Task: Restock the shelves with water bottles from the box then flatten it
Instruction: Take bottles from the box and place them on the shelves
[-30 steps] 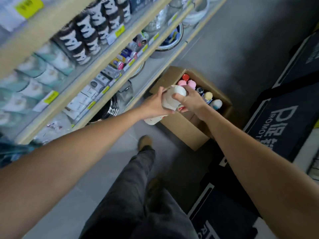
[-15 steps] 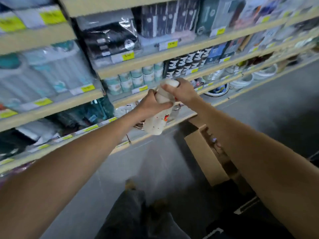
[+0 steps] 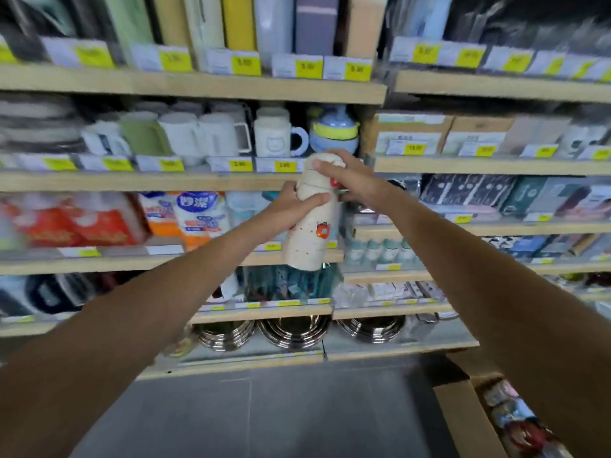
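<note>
Fingers (image 3: 314, 201) of left hand (image 3: 291, 206): wrapped round the neck of a cream water bottle (image 3: 307, 239) with red print. Right hand (image 3: 353, 180): curled over its cap. Held tilted in mid-air before the mug shelf (image 3: 198, 181), resting on nothing. Likely hazards: knocking the mugs (image 3: 274, 133) while seeking a slot; a drop onto the grey tiled floor (image 3: 264, 408) should either grip loosen. Stocked store shelving ahead, steel bowls (image 3: 291, 332) lowest; open cardboard box (image 3: 463, 414) of further bottles at lower right.

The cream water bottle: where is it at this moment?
Head view, centre: the cream water bottle is held in front of the shelves, the left hand gripping its neck, the right hand its cap.
</note>
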`<state>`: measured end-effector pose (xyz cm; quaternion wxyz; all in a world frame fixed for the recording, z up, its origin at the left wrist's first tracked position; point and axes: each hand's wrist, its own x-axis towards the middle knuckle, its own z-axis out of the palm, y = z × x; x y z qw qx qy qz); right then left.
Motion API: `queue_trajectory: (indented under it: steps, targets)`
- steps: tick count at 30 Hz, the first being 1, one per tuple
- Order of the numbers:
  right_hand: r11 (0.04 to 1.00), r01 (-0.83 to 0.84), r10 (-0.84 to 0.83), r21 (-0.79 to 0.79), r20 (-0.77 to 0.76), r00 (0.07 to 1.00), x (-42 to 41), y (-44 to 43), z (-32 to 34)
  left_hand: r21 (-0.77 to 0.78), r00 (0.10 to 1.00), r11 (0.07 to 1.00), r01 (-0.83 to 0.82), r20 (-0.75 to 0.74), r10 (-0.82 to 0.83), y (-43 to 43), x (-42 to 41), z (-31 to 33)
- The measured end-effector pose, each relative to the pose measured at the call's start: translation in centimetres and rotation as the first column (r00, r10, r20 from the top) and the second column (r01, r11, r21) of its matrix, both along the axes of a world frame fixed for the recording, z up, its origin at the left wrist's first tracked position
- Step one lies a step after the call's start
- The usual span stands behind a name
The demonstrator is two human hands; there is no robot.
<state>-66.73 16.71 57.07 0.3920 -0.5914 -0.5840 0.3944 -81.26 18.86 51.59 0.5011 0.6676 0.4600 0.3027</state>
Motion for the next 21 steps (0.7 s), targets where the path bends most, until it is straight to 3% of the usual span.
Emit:
queue_trajectory:
  steps: [8, 21]
  targets:
    - [0.969, -0.190, 0.205, 0.158, -0.088, 0.975, -17.5, 3.4, 8.3, 0.115, 0.967, 0.965, -0.238, 0.120, 0.224, 2.3, -17.4, 9.1]
    - [0.866, -0.347, 0.384, 0.359, -0.037, 0.922, -34.7, 9.3, 18.9, 0.226, 0.897, 0.898, -0.377, 0.330, 0.293, 7.3, -34.0, 20.4]
